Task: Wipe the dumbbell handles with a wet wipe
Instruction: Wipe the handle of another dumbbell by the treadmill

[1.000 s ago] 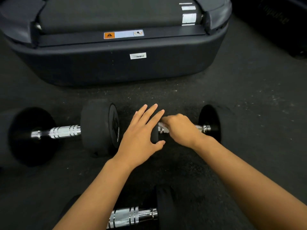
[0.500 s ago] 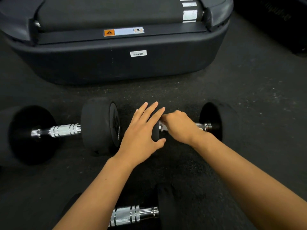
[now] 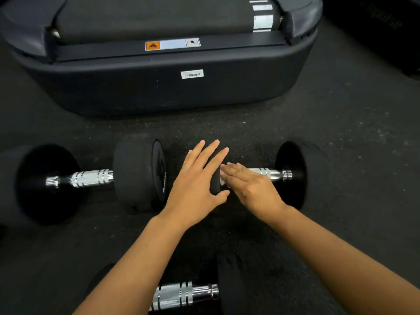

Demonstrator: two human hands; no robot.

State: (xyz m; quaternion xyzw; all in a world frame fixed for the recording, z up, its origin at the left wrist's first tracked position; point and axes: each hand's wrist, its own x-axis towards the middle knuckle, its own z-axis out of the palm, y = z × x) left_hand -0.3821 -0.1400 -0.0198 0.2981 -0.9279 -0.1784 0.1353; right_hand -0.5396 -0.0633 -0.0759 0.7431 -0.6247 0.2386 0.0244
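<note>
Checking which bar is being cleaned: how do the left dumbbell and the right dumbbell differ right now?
The left dumbbell lies untouched with its chrome handle fully showing; the right dumbbell has most of its handle covered by the right hand. The left hand rests on the right dumbbell's near weight, none on the left's. Both have black weights, chrome handles, and lie on the floor.

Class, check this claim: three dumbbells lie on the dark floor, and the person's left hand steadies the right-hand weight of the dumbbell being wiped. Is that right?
Not quite. The head view shows the left hand on the left-hand weight of that dumbbell, while the right hand lies flat over its handle. Three dumbbells on the dark floor is correct.
</note>
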